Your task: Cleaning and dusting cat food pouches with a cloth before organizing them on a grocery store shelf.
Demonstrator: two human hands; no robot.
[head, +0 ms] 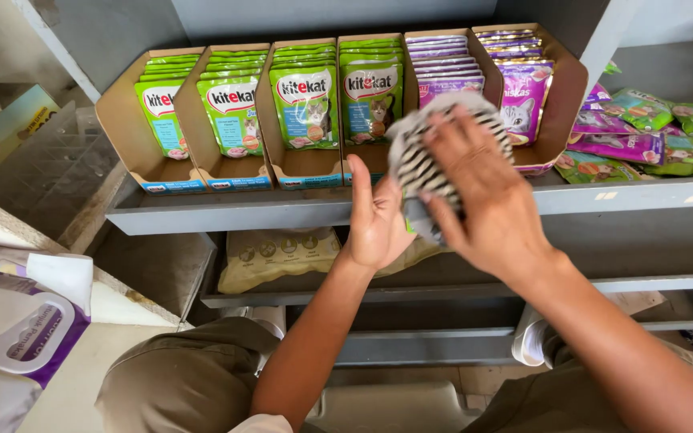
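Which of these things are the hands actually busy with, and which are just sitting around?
In hand:
- striped cloth, pressed by the right hand
- left hand, under the cloth
- grey shelf

Lying about:
- green pouches in cardboard trays
- purple pouches
- loose pouches
- beige bag below

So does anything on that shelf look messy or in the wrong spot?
Yes. Loose green and purple pet food pouches lie jumbled flat on the grey metal shelf, at its right end, while the rest stand upright in brown cardboard display trays. Both hands hold a blurred black-and-white striped cloth.
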